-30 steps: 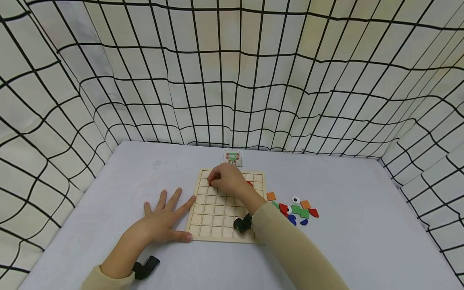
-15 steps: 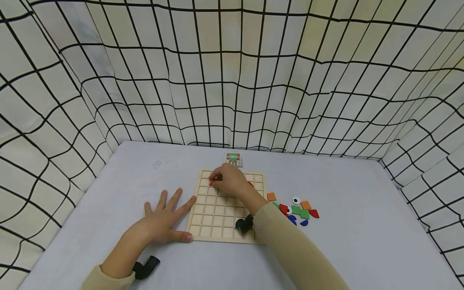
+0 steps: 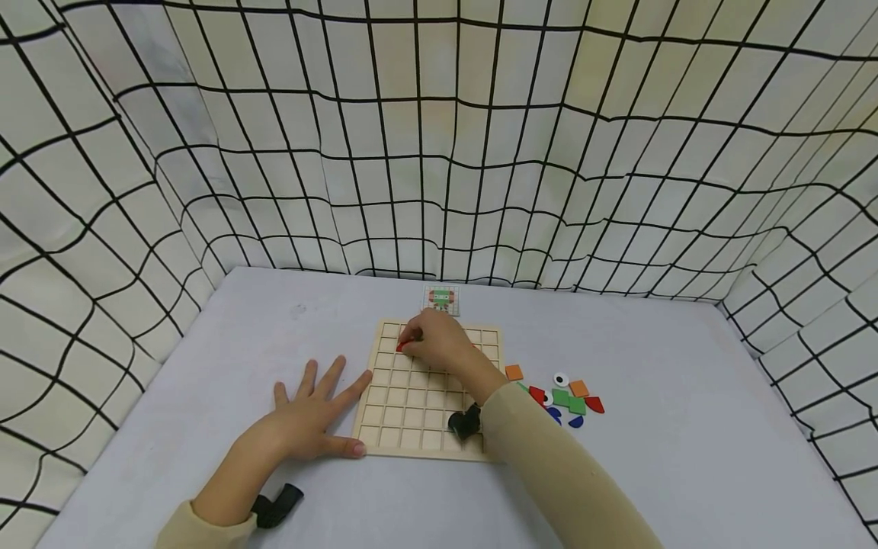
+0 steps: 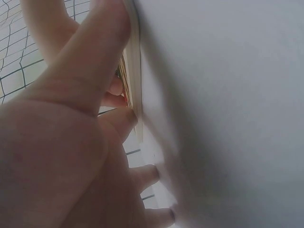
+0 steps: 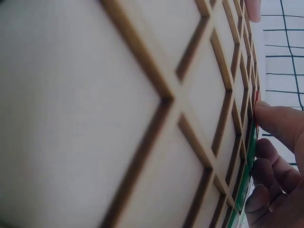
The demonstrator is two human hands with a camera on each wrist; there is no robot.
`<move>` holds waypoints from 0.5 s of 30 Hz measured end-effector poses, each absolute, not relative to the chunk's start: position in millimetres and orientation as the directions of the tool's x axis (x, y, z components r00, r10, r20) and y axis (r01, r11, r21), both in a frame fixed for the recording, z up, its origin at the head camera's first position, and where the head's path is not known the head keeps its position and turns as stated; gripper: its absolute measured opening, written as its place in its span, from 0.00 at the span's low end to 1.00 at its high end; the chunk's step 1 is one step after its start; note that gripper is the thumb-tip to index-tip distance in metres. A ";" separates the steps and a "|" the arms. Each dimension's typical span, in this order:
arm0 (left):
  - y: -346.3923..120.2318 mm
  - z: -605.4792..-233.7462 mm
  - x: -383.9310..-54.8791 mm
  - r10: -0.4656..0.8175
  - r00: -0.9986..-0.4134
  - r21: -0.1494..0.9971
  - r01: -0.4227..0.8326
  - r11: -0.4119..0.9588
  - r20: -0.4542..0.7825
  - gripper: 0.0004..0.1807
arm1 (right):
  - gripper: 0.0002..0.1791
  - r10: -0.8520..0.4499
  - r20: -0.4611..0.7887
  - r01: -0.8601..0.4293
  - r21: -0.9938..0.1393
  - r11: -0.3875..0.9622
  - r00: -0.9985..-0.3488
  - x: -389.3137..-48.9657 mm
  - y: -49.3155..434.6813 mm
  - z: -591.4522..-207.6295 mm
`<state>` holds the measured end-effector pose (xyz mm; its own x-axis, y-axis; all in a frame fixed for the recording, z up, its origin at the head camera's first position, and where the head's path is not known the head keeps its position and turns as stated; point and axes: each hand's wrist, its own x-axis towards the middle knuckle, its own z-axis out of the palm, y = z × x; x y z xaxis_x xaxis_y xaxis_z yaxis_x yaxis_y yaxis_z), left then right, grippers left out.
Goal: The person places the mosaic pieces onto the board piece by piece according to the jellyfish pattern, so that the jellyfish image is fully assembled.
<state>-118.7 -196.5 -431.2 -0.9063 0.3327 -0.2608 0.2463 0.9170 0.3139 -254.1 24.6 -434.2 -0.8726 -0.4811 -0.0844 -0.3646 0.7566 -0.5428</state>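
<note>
A wooden grid board [image 3: 405, 417] lies flat on the white table. Over its upper left squares, my right hand [image 3: 439, 341] pinches a small red piece [image 3: 401, 345] between thumb and fingers; in the right wrist view the thumb [image 5: 278, 121] presses close to the board's surface. Green pieces [image 5: 243, 187] show in the grid beside those fingers, hidden by the hand in the head view. My left hand [image 3: 309, 423] lies with fingers spread, its thumb and index finger touching the board's left edge, which the left wrist view shows from the side [image 4: 134, 66].
Right of the board lie several loose pieces: orange squares [image 3: 579, 388], green squares [image 3: 576, 405], red quarter shapes [image 3: 594, 404], blue half-rounds [image 3: 576, 421] and round eye pieces [image 3: 561, 379]. Behind the board is a small picture card [image 3: 442, 299]. Black netting surrounds the table [image 3: 686, 457].
My right hand has shifted slightly to the right over the same squares, still holding the red piece. The left hand stays at the board's edge.
</note>
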 end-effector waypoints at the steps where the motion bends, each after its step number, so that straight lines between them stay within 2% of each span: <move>1: -196.3 -431.2 -118.8 0.333 -0.906 0.314 0.247 0.917 -0.261 0.60 | 0.05 -0.480 -0.095 -0.358 -0.544 0.759 -0.872 -254.3 25.2 -433.6; 10: -194.0 -431.9 -120.5 0.327 -0.907 0.304 0.242 0.921 -0.267 0.60 | 0.11 -0.495 -0.121 -0.357 -0.550 0.755 -0.860 -255.1 34.9 -431.1; 15: -193.3 -431.5 -120.9 0.319 -0.906 0.311 0.229 0.922 -0.279 0.61 | 0.17 -0.490 -0.100 -0.321 -0.641 0.697 -0.866 -250.1 49.3 -423.5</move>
<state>-120.9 -193.3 -431.5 -0.9060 0.3186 -0.2787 0.2286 0.9224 0.3113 -250.1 49.3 -423.5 -0.8659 -0.4901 -0.0999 -0.3206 0.6971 -0.6413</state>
